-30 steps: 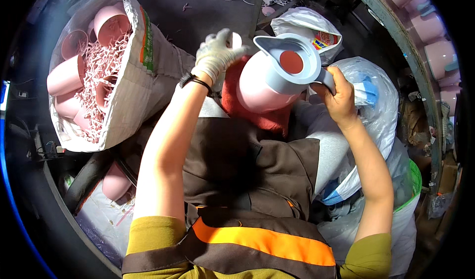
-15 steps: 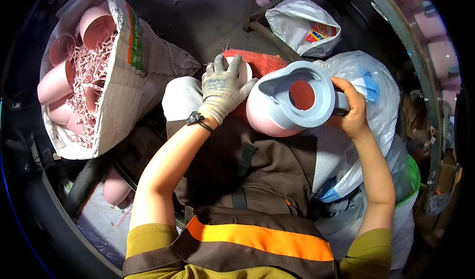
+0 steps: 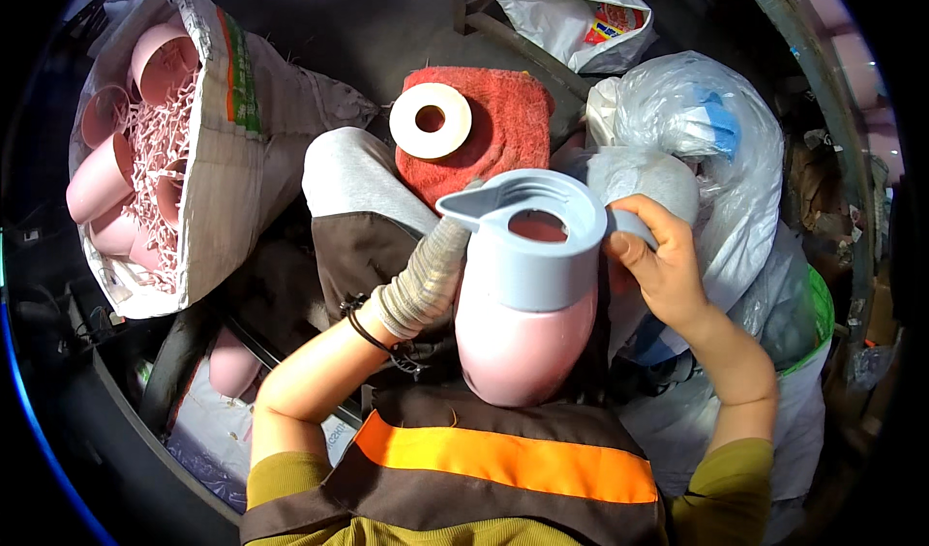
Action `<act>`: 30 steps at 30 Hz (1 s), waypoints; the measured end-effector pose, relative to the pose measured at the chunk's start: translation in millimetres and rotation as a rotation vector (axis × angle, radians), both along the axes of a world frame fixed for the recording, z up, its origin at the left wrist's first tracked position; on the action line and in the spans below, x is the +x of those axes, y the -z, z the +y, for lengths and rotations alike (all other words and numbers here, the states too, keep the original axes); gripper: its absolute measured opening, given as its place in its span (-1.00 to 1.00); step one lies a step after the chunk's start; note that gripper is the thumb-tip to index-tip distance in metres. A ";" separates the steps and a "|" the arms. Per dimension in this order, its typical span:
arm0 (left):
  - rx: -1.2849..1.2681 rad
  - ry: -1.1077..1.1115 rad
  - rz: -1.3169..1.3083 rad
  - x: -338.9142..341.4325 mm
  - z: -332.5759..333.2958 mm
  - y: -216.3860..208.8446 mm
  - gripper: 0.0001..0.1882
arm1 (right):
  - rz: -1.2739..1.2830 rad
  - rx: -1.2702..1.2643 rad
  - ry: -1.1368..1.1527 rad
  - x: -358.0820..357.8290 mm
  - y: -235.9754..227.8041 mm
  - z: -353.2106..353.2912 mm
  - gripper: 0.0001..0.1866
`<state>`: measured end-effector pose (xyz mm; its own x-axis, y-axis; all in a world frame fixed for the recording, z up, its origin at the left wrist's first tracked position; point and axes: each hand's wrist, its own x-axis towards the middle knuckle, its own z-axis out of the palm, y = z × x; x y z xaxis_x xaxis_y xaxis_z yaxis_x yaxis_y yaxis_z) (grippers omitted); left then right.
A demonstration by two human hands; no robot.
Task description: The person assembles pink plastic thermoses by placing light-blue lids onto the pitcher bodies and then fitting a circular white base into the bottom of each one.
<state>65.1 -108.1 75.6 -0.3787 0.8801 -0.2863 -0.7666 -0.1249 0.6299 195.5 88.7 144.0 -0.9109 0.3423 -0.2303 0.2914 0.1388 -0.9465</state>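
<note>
A pink jug (image 3: 527, 343) with a light blue-grey collar, spout and handle is tilted over my lap, its open top showing. My bare right hand (image 3: 663, 260) is closed around the handle (image 3: 634, 227). Against the jug's left side, below the spout, lies my left hand (image 3: 431, 270) in a pale work glove; its fingers are mostly hidden behind the jug. Beyond the jug, a thick cream ring (image 3: 455, 135) with a round hole lies flat on a folded red cloth (image 3: 508, 120).
To the left stands a white woven sack (image 3: 252, 173) with pink jug bodies (image 3: 102, 178) and pink scraps. Clear plastic bags (image 3: 745, 188) bulge at the right. A white bag (image 3: 552, 14) lies at the back, beside a metal frame (image 3: 818, 62).
The jug has come nearer to me and tipped, showing more of its pink body. My left hand has left the cream ring and moved to the jug's side.
</note>
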 end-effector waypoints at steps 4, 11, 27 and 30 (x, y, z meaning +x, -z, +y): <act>0.069 -0.080 -0.157 3.1 3.2 4.0 -0.21 | -0.109 -0.105 0.034 -9.9 3.6 6.9 -0.58; 0.026 -0.077 -0.255 -7.5 18.3 13.2 -0.15 | -0.243 -0.184 0.095 -26.7 14.8 29.7 -0.52; 0.060 -0.090 -0.282 -18.9 29.1 35.0 -0.10 | -0.260 -0.039 0.079 -44.3 20.4 35.9 -0.44; 0.104 -0.037 -0.278 -18.4 25.8 41.6 -0.01 | -0.270 0.017 0.056 -44.4 24.4 36.4 -0.46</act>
<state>46.7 -82.3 33.9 -0.3309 0.8973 -0.2920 -0.9014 -0.2090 0.3792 151.1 125.2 119.6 -0.7970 0.3964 -0.4557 0.5402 0.1304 -0.8314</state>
